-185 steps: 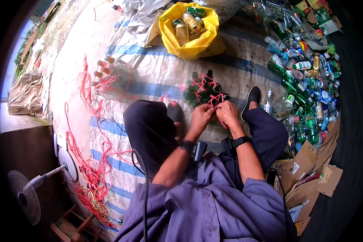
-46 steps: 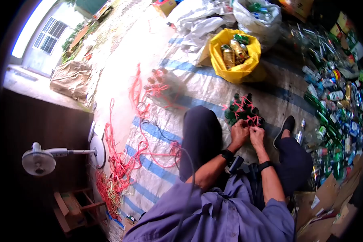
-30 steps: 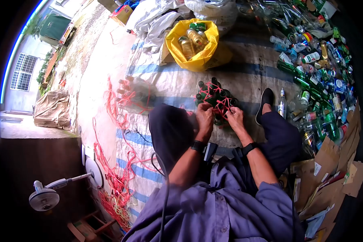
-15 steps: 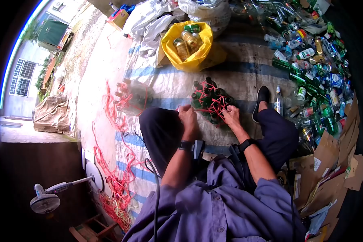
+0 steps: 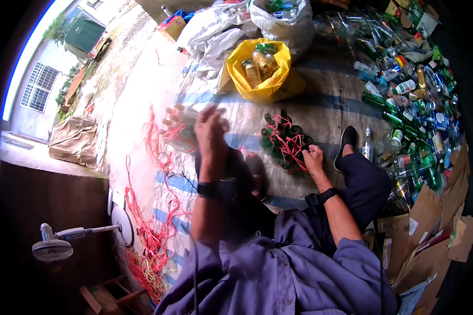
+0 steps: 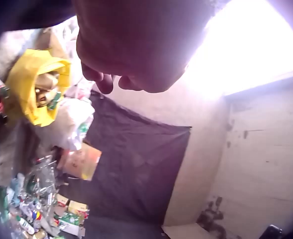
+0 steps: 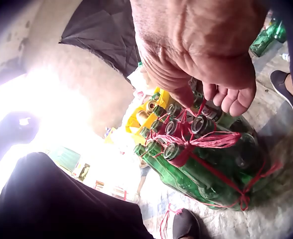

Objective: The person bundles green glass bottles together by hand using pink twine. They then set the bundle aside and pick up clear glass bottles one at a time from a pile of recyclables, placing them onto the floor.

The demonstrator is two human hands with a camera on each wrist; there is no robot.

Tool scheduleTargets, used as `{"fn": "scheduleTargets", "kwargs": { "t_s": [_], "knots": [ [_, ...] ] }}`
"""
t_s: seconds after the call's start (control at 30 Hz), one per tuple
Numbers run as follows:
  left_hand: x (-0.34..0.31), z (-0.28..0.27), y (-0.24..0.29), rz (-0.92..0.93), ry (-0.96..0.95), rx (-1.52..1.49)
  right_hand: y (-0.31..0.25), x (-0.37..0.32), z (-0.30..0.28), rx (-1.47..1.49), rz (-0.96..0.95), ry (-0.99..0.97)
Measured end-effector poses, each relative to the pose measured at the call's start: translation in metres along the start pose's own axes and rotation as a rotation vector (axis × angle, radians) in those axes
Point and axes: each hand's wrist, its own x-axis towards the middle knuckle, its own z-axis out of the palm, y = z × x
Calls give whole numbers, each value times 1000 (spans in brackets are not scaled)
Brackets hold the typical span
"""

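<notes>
The right hand [image 5: 314, 158] pinches pink twine [image 7: 216, 141] over green glass bottles [image 7: 180, 175] (the blurred left hand [image 5: 211, 131] has an unreadable grip); even tension should keep them snug.

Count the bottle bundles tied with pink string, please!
2. The green bundle is at the right hand; the clear bundle appears beside the left hand in the head view. Others could be hidden.
</notes>
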Motion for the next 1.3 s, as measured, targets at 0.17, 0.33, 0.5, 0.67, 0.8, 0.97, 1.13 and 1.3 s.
{"fn": "scheduleTargets", "kwargs": {
  "t_s": [0.17,0.33,0.5,0.67,0.8,0.97,1.13,1.3],
  "knots": [
    [41,-56,110,404,31,284,-7,-2,-8,139,26,-94],
    [46,-75,192,346,265,121,-30,-6,-34,75,38,-191],
    [58,-160,168,352,245,725,-17,5,-49,54,86,-228],
    [-9,-240,82,107,45,1137,-69,-7,-85,240,314,-251],
    [-112,-305,-49,-187,-146,1166,-81,5,-108,408,367,-245],
    [-249,-350,-165,-498,-385,1274,-96,19,-127,529,352,-222],
    [-286,-358,-194,-579,-340,1249,-109,10,-133,493,371,-246],
    [-255,-355,-208,-388,-213,1255,-99,8,-124,392,421,-257]
  ]
}}
